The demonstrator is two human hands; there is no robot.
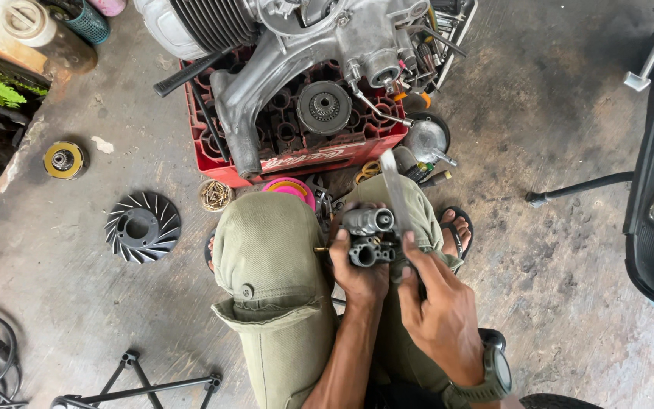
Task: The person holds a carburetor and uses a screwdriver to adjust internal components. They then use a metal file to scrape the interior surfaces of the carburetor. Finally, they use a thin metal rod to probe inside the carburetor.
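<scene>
concrete floor (539,113) below; left hand (361,276) grips the carburetor (369,236), right hand (437,307) pinches a flat blade (397,193), scraping next needs steadiness.

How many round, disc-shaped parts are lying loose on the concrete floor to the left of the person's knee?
2. A dark finned fan disc lies on the floor just left of the knee, and a smaller yellow-rimmed disc lies farther up and left. Others may be hidden behind the red crate.
</scene>
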